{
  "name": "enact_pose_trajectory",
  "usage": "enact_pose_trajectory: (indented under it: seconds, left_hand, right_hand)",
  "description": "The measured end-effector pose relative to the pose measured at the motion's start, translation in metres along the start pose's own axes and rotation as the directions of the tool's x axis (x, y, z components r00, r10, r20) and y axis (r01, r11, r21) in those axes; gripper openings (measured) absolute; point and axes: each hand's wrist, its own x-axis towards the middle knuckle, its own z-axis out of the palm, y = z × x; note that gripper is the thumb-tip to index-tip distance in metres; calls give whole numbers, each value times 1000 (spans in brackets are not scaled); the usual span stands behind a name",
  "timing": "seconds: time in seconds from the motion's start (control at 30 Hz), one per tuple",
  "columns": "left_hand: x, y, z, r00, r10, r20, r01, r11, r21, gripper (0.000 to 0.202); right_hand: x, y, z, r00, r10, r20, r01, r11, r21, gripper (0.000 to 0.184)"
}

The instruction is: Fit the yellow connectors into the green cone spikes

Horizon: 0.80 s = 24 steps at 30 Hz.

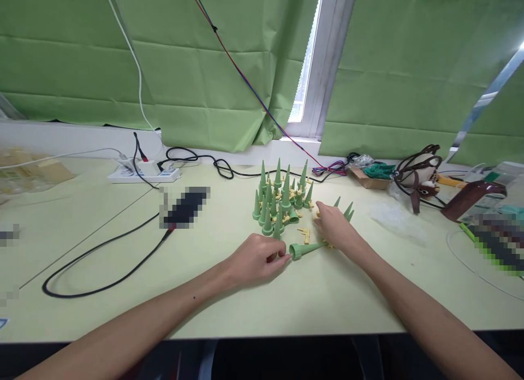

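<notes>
A group of green plastic cone spikes [286, 191] stands on the table, with small yellow valve pieces among them. My left hand [257, 258] rests in front of the group, fingers curled and thumb close to them; anything in them is hidden. Its fingertips are by the wide open end of a lying green spike [302, 250]; whether they touch it I cannot tell. Beyond that spike lies a yellow valve piece [305, 235]. My right hand [333, 224] reaches down beside the group, fingers bent inward and mostly hidden. More green spikes [349, 211] show behind it.
On the left, a dark blurred-out device [186, 207] trails a black cable [110, 294]. A white power strip [143, 173] sits at the back. To the right are a clear plastic bag [395, 221], a cardboard box [370, 179] and a brown glossy object [472, 200].
</notes>
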Motion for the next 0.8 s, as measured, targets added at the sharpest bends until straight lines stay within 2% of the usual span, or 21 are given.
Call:
enact_pose_trajectory:
  seconds: [0.33,0.6,0.8]
  left_hand:
    - [1,3,-1,1000,-11,16,12,1000,-4,32]
    - [2,3,-1,1000,-19,23,19,1000,-10,32]
    - [1,3,-1,999,-26,25,26,1000,-17,32]
  right_hand:
    - [-6,-6,1,996,-25,84,27,999,-27,10]
    - [-7,-5,4,994,-54,90,58,998,-38,12]
    - [-14,-9,-11,993,-99,59,99,995,1,23]
